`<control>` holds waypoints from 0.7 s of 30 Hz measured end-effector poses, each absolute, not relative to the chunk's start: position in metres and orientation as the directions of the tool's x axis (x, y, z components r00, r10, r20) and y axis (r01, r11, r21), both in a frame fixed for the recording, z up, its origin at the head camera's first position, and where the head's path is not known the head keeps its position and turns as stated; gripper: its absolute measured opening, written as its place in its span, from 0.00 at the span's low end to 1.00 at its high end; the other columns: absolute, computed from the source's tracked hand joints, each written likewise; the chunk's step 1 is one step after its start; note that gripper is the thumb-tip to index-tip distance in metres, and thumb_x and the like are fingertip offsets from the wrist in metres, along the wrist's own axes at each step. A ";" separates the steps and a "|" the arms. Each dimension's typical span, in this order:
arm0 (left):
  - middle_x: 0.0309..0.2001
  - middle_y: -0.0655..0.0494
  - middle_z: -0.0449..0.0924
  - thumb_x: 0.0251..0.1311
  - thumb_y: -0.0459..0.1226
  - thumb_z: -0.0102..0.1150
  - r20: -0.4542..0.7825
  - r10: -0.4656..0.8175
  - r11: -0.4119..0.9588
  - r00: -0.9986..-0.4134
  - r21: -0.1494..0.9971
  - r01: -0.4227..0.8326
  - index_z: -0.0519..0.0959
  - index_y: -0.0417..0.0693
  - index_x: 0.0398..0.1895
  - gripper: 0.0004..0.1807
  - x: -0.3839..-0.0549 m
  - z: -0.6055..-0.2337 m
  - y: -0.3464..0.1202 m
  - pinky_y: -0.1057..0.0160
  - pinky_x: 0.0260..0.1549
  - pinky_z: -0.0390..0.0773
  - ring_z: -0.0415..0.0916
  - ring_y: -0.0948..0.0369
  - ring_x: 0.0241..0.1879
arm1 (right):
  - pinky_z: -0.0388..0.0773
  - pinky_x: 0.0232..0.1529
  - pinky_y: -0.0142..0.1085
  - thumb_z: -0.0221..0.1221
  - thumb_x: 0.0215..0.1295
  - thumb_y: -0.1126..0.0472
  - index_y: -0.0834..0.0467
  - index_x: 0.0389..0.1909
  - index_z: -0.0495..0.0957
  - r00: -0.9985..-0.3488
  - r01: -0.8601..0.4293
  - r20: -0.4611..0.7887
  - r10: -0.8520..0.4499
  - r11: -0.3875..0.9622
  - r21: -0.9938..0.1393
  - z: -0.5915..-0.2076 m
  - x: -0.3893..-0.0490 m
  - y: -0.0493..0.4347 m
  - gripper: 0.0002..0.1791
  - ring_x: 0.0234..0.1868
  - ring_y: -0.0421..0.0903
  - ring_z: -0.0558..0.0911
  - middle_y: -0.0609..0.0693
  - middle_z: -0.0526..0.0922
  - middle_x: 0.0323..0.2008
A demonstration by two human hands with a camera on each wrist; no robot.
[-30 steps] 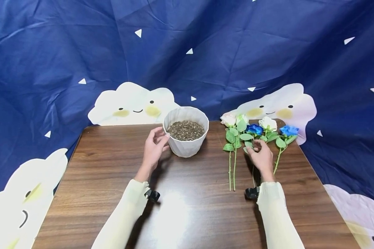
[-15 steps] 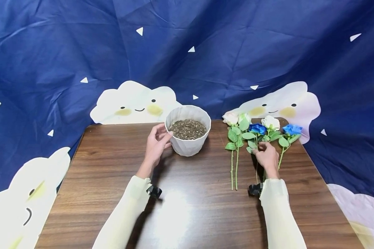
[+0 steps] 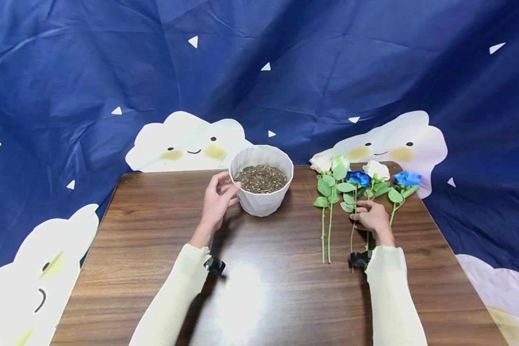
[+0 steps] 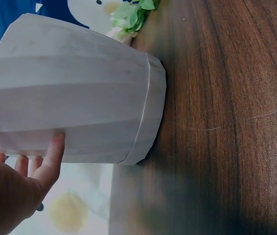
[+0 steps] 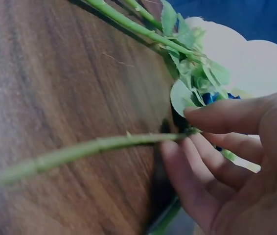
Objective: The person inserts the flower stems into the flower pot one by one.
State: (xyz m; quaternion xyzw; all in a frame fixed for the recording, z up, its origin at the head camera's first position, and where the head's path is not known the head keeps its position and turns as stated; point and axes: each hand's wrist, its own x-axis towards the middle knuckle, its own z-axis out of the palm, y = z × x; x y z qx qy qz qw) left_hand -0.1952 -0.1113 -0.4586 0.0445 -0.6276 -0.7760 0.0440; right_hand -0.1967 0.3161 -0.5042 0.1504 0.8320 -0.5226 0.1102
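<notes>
A white faceted flower pot (image 3: 264, 204) of dark soil stands near the table's back edge. My left hand (image 3: 216, 202) rests against its left side, with spread fingertips touching the outer wall (image 4: 70, 98). At the right lie several artificial roses. My right hand (image 3: 374, 218) is at the stem of a blue rose (image 3: 358, 178), below its leaves. In the right wrist view, thumb and fingers close round the thorny green stem (image 5: 80, 151); the exact contact is partly hidden. The blue bloom is mostly hidden there by the hand.
Left of my right hand lie a pale pink rose (image 3: 321, 163) and a greenish-white rose (image 3: 339, 163). A white rose (image 3: 376, 170) and another blue rose (image 3: 407, 178) lie to its right. A navy cloth (image 3: 259, 72) hangs behind the brown table (image 3: 155, 216).
My right hand has moved slightly right and toward me along the blue rose's stem. The left hand keeps its place at the pot. The whole head view has shifted a little.
</notes>
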 end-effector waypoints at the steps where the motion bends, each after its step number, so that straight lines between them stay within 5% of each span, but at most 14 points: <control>1: 0.58 0.36 0.72 0.64 0.31 0.65 -0.014 -0.125 -0.210 -0.992 0.978 0.013 0.69 0.39 0.65 0.27 -0.195 -0.458 -0.111 0.36 0.51 0.80 0.78 0.58 0.48 | 0.88 0.38 0.38 0.61 0.65 0.72 0.71 0.73 0.60 -0.929 0.368 -0.351 0.115 0.377 -0.850 -0.504 -0.197 0.316 0.36 0.35 0.39 0.85 0.73 0.69 0.65; 16: 0.60 0.36 0.70 0.64 0.30 0.65 -0.019 -0.125 -0.222 -0.992 0.975 0.009 0.68 0.38 0.64 0.27 -0.196 -0.458 -0.111 0.47 0.46 0.86 0.77 0.58 0.48 | 0.86 0.41 0.34 0.57 0.69 0.74 0.72 0.74 0.58 -0.935 0.352 -0.334 0.119 0.182 -0.918 -0.508 -0.193 0.314 0.33 0.38 0.32 0.83 0.74 0.65 0.68; 21: 0.60 0.36 0.70 0.64 0.31 0.64 -0.018 -0.123 -0.213 -0.992 0.977 0.008 0.69 0.38 0.64 0.26 -0.197 -0.458 -0.110 0.48 0.45 0.86 0.77 0.57 0.48 | 0.86 0.42 0.35 0.59 0.69 0.74 0.72 0.73 0.59 -0.932 0.350 -0.343 0.118 0.043 -0.936 -0.507 -0.190 0.316 0.34 0.40 0.36 0.85 0.62 0.77 0.57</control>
